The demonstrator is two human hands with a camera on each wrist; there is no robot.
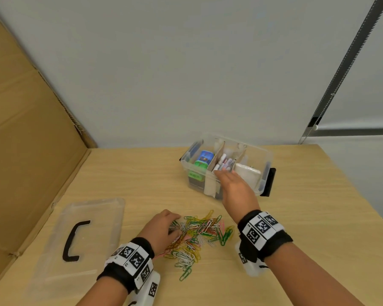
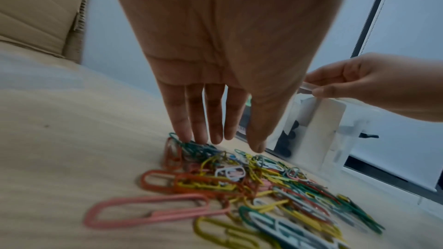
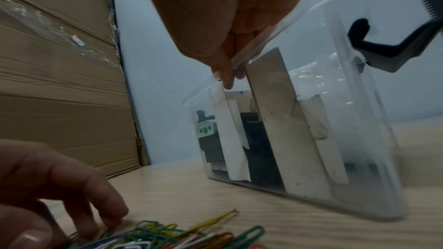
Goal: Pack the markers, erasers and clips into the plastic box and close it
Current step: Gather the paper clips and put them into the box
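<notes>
A loose pile of coloured paper clips (image 1: 199, 235) lies on the wooden table. My left hand (image 1: 171, 224) rests over its left edge, and its straight fingertips (image 2: 199, 139) touch the clips (image 2: 263, 186). Behind the pile stands the clear plastic box (image 1: 261, 151), open, with cardboard dividers. Erasers (image 1: 202, 160) fill its left compartment and markers (image 1: 226, 163) stand in the middle one. My right hand (image 1: 224, 173) pinches the box's near rim (image 3: 282, 31), thumb outside and fingers (image 3: 236, 75) inside. A green eraser (image 3: 206, 130) shows through the wall.
The clear lid (image 1: 93, 217) with its black handle (image 1: 72, 241) lies flat at the left. A cardboard sheet (image 1: 20, 129) leans along the left side. A black latch (image 1: 270, 182) hangs open on the box's right end. The table's edge runs down the right.
</notes>
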